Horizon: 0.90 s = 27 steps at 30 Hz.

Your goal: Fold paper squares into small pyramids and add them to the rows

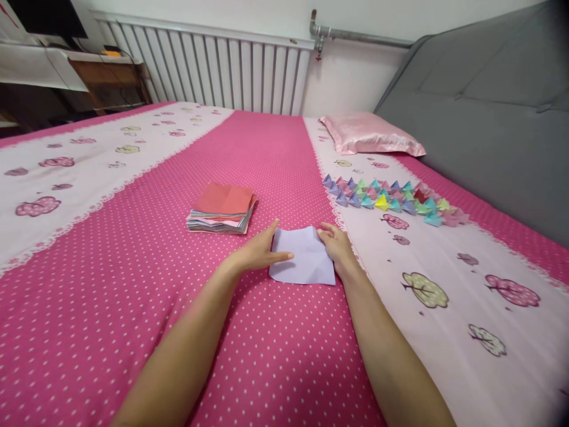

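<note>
A square sheet of pale lavender paper [302, 261] lies on the pink bedspread between my two hands, with faint crease lines across it. At its left edge is my left hand [260, 249], thumb stretched over the paper and index finger pointing away from me, the two spread apart. My right hand [336, 244] has its thumb and fingertips closed on the upper right corner of the sheet. To the left stands a stack of coloured paper [224, 201] with a red sheet on top. Several small folded paper pieces [381, 203] in many colours sit in rows on the right.
The bed's cover [267, 142] has a pink dotted middle and white strips printed with trees. A pink satin pillow [371, 133] rests near the grey headboard [480, 112]. Behind are a white radiator [213, 65] and a desk [106, 74] with a monitor [48, 18].
</note>
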Tool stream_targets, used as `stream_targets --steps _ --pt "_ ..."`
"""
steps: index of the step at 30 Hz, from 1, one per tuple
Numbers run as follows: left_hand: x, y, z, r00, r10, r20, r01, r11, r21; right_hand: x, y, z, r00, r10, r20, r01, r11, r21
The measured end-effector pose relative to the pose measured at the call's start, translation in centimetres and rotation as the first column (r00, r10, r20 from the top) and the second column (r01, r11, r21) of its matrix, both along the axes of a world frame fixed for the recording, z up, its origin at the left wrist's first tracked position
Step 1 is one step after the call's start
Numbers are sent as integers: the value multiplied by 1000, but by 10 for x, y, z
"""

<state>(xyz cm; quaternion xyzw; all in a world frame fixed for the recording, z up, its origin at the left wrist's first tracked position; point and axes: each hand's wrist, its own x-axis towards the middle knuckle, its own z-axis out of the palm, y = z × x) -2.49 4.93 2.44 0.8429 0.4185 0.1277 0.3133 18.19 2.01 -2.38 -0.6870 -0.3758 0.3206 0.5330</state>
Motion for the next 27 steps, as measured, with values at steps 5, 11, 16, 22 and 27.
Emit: stream_targets --steps 5,11,16,22,27 --pt "6 9 -16 882 132 452 -18 969 -248 4 -10 14 975 66 -213 -68 998 -3" --pt "15 3 -14 813 258 522 -53 925 -375 3 -18 22 911 137 -388 -133 990 39" --pt "16 8 -5 692 244 680 -321 947 -12 -1 -13 25 886 80 -457 -60 997 58" --pt "11 5 4 776 169 607 -515 726 456 -10 -12 24 928 16 -373 -63 991 -114" --pt "15 1 3 835 147 530 -460 716 526 -7 -9 12 993 11 -117 -27 990 -138"
